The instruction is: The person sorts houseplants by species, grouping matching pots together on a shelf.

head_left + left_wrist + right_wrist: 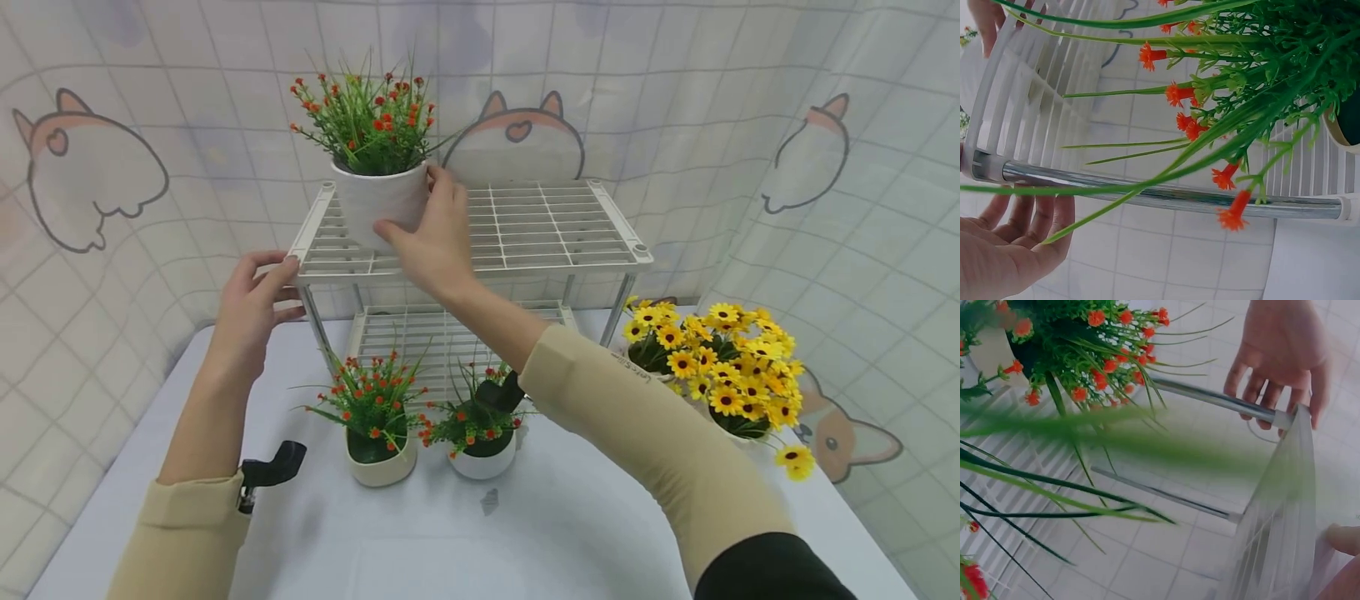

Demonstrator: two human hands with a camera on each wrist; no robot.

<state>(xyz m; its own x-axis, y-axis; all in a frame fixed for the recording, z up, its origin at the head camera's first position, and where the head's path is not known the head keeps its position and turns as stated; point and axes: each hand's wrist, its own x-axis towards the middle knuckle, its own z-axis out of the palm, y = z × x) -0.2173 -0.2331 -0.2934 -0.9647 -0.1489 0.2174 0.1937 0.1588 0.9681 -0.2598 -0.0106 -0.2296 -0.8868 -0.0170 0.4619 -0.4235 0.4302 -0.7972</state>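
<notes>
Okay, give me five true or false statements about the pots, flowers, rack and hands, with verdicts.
1. The right hand holds a white pot. True.
2. The left hand holds a yellow flower. False: it holds the rack.
3. Flowers in the held white pot are yellow. False: they are orange-red.
4. The top shelf is slatted. True.
5. In the head view, yellow flowers are right of the held pot. True.

Upper shelf (555,223): right half left open; left end blocked by held white pot (378,200). Lower shelf (405,325): front obstructed by two potted plants (381,468); right side bounded by yellow flowers (731,367).
</notes>
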